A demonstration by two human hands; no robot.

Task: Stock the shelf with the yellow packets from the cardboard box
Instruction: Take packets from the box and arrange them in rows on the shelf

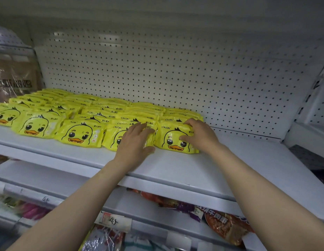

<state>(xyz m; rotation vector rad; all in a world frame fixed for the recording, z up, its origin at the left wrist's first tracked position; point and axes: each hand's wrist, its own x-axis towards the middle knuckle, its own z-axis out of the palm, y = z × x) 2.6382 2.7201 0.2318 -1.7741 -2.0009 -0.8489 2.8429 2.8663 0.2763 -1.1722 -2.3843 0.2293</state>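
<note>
On the white shelf (pixel 175 165), the left hand (pixel 135 144) lay spread flat on one yellow duck packet (pixel 113 137); the right hand (pixel 198 135) gripped the neighbouring end packet (pixel 173 140).

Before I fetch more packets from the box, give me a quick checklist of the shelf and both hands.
1. Front packet lying flat, in line with its row: ok.
2. Right hand free to withdraw: not ok, thumb and fingers grip that packet.
3. Left hand free: ok, straight fingers only press the neighbour packet.
4. Bare shelf right of the packets: ok.
5. Cardboard box stock: cannot tell, out of view.
</note>
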